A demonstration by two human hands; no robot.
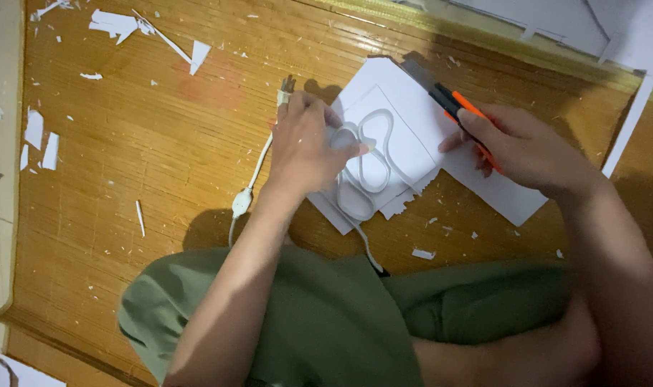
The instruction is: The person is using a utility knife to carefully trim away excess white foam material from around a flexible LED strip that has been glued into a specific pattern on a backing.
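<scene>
While the left hand [308, 147] presses flat on the white sheets [405, 136] at frame centre, its fingers lie close together w/ the thumb stretched right onto the grey looped cutout [369, 154], touching it. Right hand [523, 147], centre-right, is curled in a pinch around an orange-and-black utility knife [452, 100]; its tip rests on the upper edge of the paper, just right of the loop. Can't tell how far the blade is out — too dark there.

Risks, as a judgement: the thumb sits near the blade's likely path, so a slip toward the left could nick it. Sheets are stacked loosely on the woven mat [154, 165] & the ribbed surface could make the blade skip or tear the paper, esp. along the already ragged lower edge. A white cord w/ plug [249, 190] runs beneath the hand at centre-left; it may tug or lift the stack. Scraps [115, 23] lie upper left, well apart. The green-clad knee [319, 322], at bottom, is close to the paper, so a hard pull downward could bring the knife near it.
</scene>
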